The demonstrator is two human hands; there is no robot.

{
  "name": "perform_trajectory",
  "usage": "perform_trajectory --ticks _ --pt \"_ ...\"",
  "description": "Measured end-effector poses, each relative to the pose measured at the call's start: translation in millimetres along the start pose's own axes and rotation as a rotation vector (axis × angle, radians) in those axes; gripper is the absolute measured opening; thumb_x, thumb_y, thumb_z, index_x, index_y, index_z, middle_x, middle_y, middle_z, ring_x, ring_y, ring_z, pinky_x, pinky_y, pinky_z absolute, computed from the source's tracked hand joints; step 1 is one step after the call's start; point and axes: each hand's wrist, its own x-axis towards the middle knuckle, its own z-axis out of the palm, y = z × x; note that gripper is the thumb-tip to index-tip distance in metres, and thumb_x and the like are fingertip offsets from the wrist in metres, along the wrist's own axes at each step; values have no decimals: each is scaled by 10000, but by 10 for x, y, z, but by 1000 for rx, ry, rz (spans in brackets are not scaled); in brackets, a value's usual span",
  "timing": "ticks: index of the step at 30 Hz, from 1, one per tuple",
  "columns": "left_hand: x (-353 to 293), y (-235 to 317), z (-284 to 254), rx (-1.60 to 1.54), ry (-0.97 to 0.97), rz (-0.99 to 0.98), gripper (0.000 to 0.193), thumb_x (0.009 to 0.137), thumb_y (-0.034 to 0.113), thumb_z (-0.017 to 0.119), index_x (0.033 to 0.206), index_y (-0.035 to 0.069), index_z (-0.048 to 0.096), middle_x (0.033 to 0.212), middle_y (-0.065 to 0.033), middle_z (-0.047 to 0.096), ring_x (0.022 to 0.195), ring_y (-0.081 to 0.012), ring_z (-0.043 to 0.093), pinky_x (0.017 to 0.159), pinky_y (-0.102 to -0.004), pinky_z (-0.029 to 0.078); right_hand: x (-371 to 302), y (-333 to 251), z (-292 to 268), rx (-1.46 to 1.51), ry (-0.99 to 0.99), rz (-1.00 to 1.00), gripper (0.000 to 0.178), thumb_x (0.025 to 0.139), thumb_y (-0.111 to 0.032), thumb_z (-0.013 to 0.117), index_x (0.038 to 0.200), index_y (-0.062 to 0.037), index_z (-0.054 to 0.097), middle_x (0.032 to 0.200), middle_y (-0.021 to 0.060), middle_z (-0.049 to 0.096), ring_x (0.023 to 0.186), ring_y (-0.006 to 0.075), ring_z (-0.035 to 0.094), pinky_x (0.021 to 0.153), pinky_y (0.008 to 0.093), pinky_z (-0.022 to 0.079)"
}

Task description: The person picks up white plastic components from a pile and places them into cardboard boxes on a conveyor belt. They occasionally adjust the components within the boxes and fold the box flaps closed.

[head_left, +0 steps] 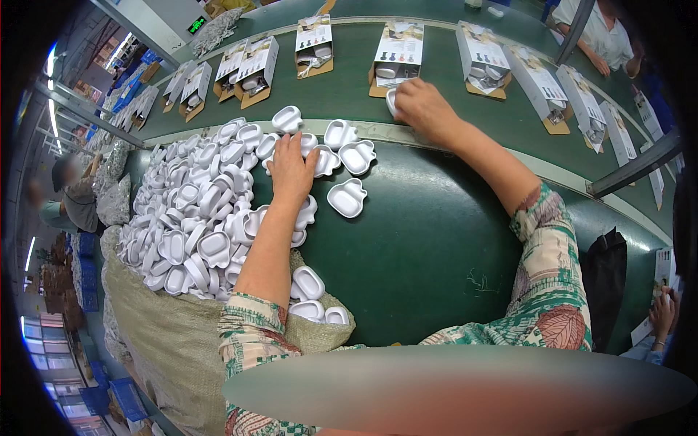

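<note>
My right hand (427, 110) is closed on a small white plastic dish (390, 102), mostly hidden behind the fingers. It reaches over the belt, just in front of an open carton (398, 51) whose near end shows white parts inside. My left hand (293, 171) rests with fingers spread on several similar white dishes at the right edge of a large heap (190, 192). Beside it, a few loose dishes lie apart, among them one shallow dish with a small tab (347, 198) on the green table (429, 254).
More open cartons (486, 62) stand in a row along the green conveyor (352, 80). A woven sack (163, 341) lies under the heap at left. A metal post (636, 171) and a black bag (605, 272) are at right. Other people work at far right and left.
</note>
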Motion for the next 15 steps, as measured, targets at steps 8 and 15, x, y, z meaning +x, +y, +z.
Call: perform_trajectory --ticks 8,15 --pt "-3 42 9 -59 -35 192 579 851 359 572 1327 66 419 1402 -176 375 1327 -347 300 1035 -596 236 72 523 144 -300 181 214 167 733 -99 596 898 -75 591 948 92 572 910 273 557 753 387 458" --pt "-19 -2 15 -40 -24 185 550 858 341 568 1317 68 433 1394 -168 386 1337 -333 291 1030 -594 252 67 -598 145 399 -212 -190 225 682 -19 586 904 -50 563 973 118 551 943 299 536 805 395 446"
